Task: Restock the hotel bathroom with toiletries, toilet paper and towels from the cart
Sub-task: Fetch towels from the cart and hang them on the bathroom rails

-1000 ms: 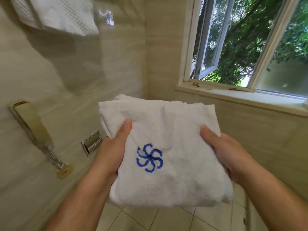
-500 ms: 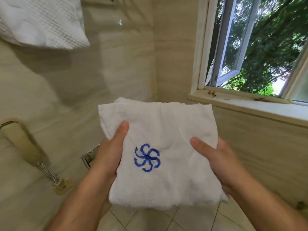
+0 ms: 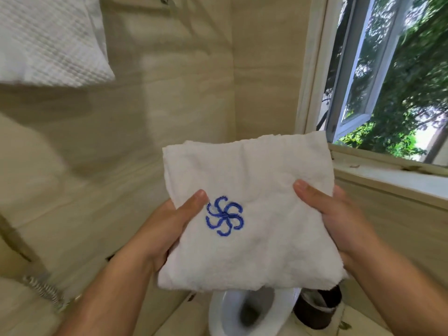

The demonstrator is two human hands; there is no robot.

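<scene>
**Inspector:** Item under examination?

**Assistant:** One folded towel point(image 3: 254, 214), white, with a soft looped pile. It is folded into a thick, roughly square pad. The far edge is straight and slightly puckered, and the near right corner is ragged where layers show. A blue pinwheel emblem point(image 3: 224, 215) is stitched left of centre on the upper face.

**Inspector:** Location?

**Assistant:** It is held in the air at the centre of the view, resting on no surface, with the beige wall point(image 3: 169, 93) behind it. The rim of a white toilet bowl point(image 3: 225, 311) shows below its near edge, and a dark bin point(image 3: 315, 314) stands just right of the bowl.

**Inspector:** The grip?

**Assistant:** The left hand point(image 3: 167, 229) takes the left edge with its thumb lying on top beside the emblem. The right hand point(image 3: 339, 219) takes the right edge, thumb likewise on top. On both hands the other fingers are hidden under the towel, so each hand is clamped on it, thumb above and the rest beneath.

**Inspector:** Surroundings?

**Assistant:** A white waffle-weave cloth point(image 3: 48, 40) hangs at far left. An open window point(image 3: 388, 81) at far right shows green foliage, with its sill point(image 3: 388, 175) just beyond the towel's right edge. A coiled metal cord point(image 3: 41, 289) sits at near left, blurred.
</scene>
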